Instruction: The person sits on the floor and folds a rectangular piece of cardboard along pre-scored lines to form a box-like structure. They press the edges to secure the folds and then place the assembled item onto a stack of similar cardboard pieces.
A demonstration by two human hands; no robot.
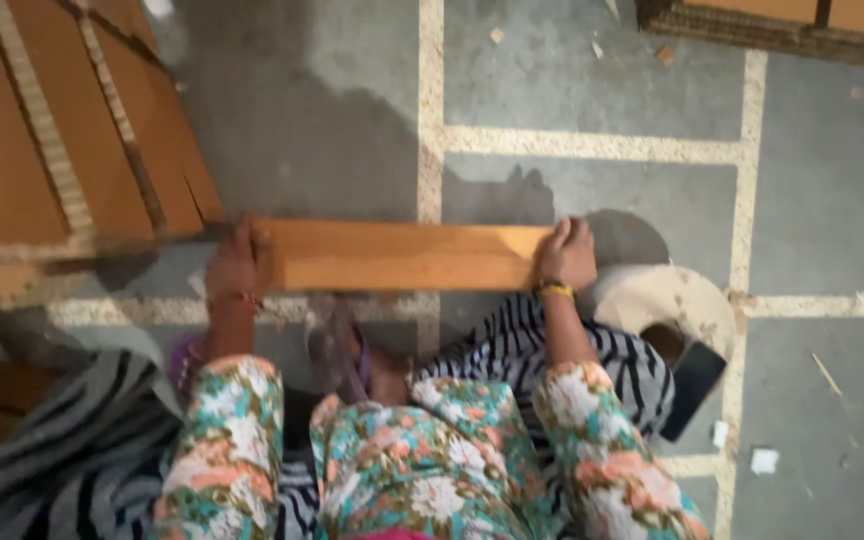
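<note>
At the far left, a stack of corrugated cardboard sheets point(62, 130) lies on the grey floor point(332, 120), its lower right corner ending just beside the person's left hand point(235, 262). That hand grips the left end of a flat orange-brown cardboard strip point(407, 256), its fingers curled together over the strip's end; a bangle sits on the wrist. The strip lies level, spanning between both hands and crossing a pale floor line point(431, 100). The right hand point(566, 254) clamps the strip's right end, fingers folded over the top edge, with a yellow bangle point(555, 291) at the wrist. Both forearms wear floral sleeves above striped cloth. Just right of the right hand lies a pale curved piece point(667, 300), and below it a dark phone point(693, 387).
</note>
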